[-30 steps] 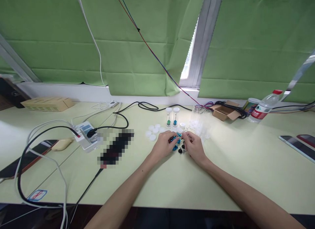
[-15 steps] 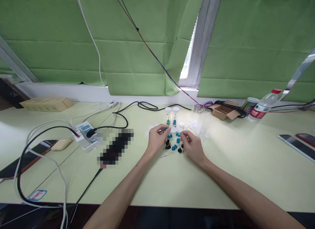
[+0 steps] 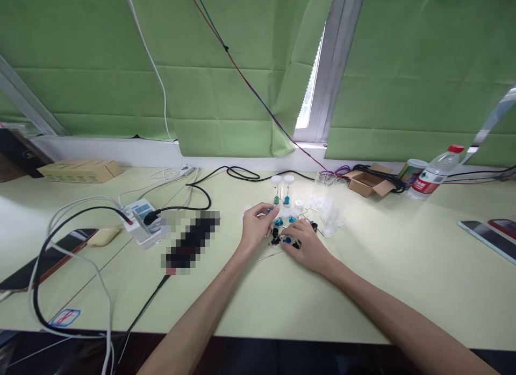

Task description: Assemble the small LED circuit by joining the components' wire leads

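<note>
My left hand (image 3: 255, 225) is curled over the white caps, its fingertips pinched on a small piece I cannot make out. My right hand (image 3: 307, 245) lies palm down, fingertips on a scatter of small blue and black pieces (image 3: 276, 236); what it grips is hidden. A thin metal pin (image 3: 269, 255) lies just in front of the pieces. Two capped clear vials (image 3: 282, 190) stand upright behind them, one with a green piece inside, one with a blue piece. A loose white cap (image 3: 299, 204) sits beside the vials.
Empty clear tubes (image 3: 328, 205) stand right of the hands. At the back right are a small open carton (image 3: 367, 184) and a water bottle (image 3: 434, 173). A power strip (image 3: 142, 220) with cables lies to the left. Phones (image 3: 486, 234) rest at the far right edge.
My left hand moved up and left onto the white caps. My right hand dropped from a raised pinch and reached left onto the blue and black pieces.
</note>
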Motion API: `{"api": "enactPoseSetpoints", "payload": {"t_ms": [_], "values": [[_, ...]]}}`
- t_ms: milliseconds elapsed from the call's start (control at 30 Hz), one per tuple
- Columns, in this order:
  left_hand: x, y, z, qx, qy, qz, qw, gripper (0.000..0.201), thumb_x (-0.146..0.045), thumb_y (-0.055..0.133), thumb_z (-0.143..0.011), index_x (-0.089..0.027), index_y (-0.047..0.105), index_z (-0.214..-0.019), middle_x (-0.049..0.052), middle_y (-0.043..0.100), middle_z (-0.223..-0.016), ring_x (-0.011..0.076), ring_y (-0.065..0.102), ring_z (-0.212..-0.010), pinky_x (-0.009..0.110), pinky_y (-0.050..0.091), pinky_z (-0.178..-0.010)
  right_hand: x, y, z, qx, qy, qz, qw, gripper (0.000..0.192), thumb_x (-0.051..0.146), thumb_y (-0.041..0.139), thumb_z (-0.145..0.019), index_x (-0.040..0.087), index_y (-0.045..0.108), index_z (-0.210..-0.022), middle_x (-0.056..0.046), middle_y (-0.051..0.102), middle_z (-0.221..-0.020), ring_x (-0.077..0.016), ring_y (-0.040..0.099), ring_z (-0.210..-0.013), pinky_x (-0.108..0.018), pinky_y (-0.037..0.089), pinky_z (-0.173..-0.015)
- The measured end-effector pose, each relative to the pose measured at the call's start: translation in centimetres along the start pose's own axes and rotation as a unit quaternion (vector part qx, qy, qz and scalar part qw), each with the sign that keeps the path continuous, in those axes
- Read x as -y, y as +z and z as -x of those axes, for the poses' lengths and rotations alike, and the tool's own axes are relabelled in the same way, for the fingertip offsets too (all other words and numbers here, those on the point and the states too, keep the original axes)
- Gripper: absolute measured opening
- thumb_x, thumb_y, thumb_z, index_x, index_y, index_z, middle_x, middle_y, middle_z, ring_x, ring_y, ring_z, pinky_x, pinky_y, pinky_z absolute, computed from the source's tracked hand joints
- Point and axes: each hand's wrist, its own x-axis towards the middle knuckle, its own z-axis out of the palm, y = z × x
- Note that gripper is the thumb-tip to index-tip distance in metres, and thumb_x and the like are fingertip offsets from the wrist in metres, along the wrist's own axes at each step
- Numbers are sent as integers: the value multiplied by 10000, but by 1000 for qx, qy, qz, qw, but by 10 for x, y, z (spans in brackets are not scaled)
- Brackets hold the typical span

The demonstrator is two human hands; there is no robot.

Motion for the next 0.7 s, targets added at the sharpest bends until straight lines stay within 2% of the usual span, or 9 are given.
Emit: {"api": "enactPoseSetpoints", "payload": {"t_ms": [233, 467, 700], "values": [[1, 1, 0, 10, -18, 26, 999, 330, -426, 790, -635, -150, 653, -754, -23, 571, -574, 81, 484, -357, 224, 339, -382, -5, 2, 1, 29, 17, 41, 999, 194, 100, 543, -878, 227, 670, -950, -67, 649, -903, -254, 543, -929, -437, 398, -866], [-1, 2, 1, 25, -50, 65, 996, 360, -427, 829, -582, -143, 664, -730, -6, 596, -606, 96, 528, -400, 239, 398, -420, -9, 7, 1, 41, 30, 49, 998, 126, 143, 554, -916, 227, 642, -949, -57, 637, -907, -242, 528, -920, -429, 385, -886], [-4, 3, 5, 81, -74, 86, 990, 326, -375, 834, -600, -141, 690, -775, 2, 612, -670, 82, 518, -438, 255, 439, -468, -14, 14, -1, 50, 13, 55, 997, 126, 155, 527, -939, 231, 626, -922, -54, 617, -917, -232, 525, -910, -409, 384, -878]]}}
